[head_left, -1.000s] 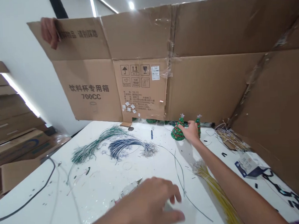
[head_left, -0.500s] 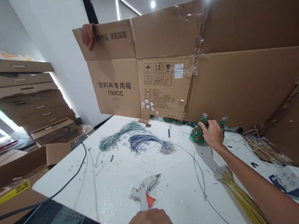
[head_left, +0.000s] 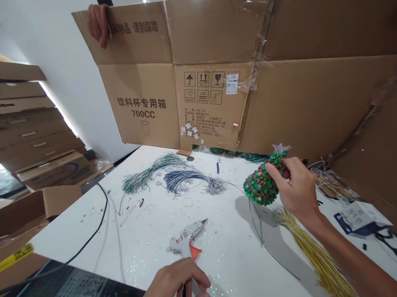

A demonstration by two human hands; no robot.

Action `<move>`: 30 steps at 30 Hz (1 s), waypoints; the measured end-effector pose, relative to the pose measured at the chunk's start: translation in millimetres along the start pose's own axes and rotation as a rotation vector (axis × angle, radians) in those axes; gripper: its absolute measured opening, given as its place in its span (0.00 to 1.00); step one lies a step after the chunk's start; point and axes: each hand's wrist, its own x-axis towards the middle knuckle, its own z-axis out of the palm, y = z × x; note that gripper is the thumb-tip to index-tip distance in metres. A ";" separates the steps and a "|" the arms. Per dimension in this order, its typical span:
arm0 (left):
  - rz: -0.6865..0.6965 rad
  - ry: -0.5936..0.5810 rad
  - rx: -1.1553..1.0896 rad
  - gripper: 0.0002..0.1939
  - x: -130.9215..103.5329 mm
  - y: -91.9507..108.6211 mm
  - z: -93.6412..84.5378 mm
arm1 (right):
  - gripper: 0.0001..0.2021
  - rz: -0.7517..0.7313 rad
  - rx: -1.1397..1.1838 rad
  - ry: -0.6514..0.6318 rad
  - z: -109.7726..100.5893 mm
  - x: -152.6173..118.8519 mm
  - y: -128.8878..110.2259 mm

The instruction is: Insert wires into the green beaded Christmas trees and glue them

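Note:
A small green tinsel tree (head_left: 261, 185) with red garland and a silver star (head_left: 281, 149) hangs tilted above the table's right half. My right hand (head_left: 297, 187) is closed around its upper part, just under the star. At the bottom centre, my left hand (head_left: 179, 282) is curled by the handle of a white-grey glue gun (head_left: 188, 239) with an orange trigger. Something slim and black shows between its fingers, too hidden to name. The gun lies on the white table (head_left: 151, 254), nozzle pointing up and right.
Green wire stems (head_left: 153, 173) and blue wire stems (head_left: 190, 179) lie behind the gun, yellow stems (head_left: 314, 253) at right. A cardboard screen (head_left: 208, 45) stands along the back. A black cable (head_left: 93, 238) crosses the left side; an open carton (head_left: 62, 201) sits beyond.
My right hand has lifted the green tree off the table and brought it nearer. My left hand has shifted slightly left, its fingers more visible. The camera view has turned and dipped a little.

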 end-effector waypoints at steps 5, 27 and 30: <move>0.005 -0.003 -0.101 0.08 3.9 5.0 22.1 | 0.23 0.088 0.050 -0.089 -22.5 -68.7 -42.8; 0.036 0.050 -0.133 0.14 34.5 2.8 82.5 | 0.24 0.492 0.363 -0.113 -33.0 -169.9 -40.9; 0.092 0.024 -0.123 0.10 38.2 -5.6 82.7 | 0.22 0.563 0.070 -0.392 -15.5 -146.5 -7.6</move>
